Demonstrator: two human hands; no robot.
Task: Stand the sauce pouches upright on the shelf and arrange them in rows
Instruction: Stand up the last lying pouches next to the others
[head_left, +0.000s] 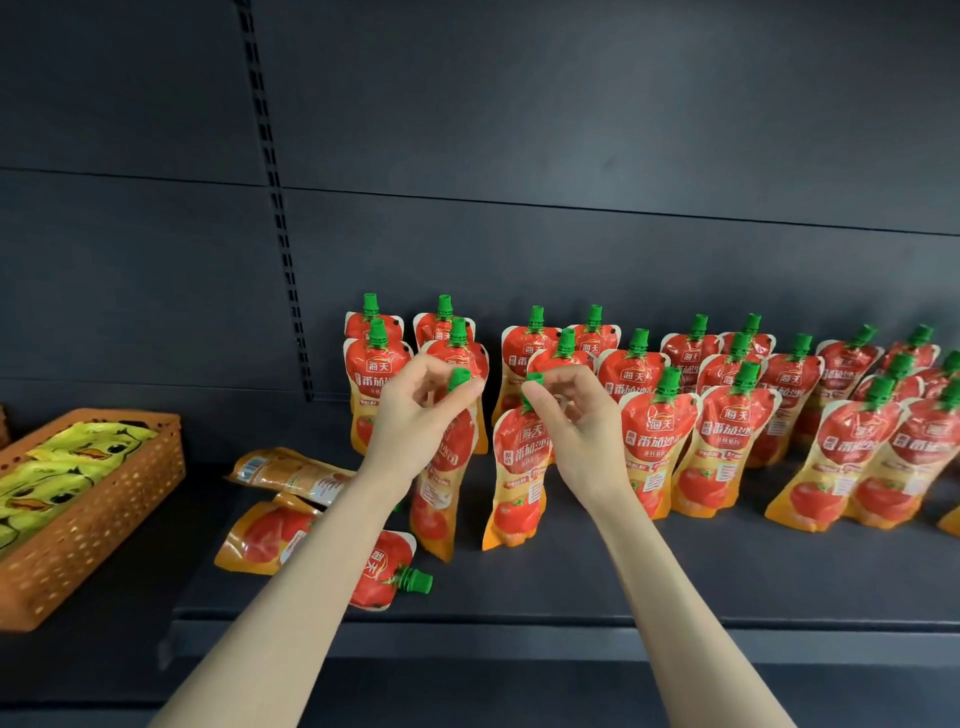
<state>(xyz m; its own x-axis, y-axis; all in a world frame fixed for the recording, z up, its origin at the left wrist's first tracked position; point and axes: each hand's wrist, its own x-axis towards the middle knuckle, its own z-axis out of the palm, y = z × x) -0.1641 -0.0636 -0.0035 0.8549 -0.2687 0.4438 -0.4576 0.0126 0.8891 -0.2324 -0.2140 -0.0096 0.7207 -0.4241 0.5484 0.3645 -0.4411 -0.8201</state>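
Most pouches (727, 395) stand in rows on the right; our left hand (415, 415) and right hand (576, 421) each pinch a pouch's cap, while three pouches (291, 514) lie flat near left.

The sauce pouches (724, 447) carry the brand 海天 above 番茄沙司 on their red fronts.

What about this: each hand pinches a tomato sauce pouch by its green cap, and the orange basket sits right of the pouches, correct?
No. The head view shows the orange basket left of the pouches. The left hand and right hand do each pinch a tomato sauce pouch by its green cap.
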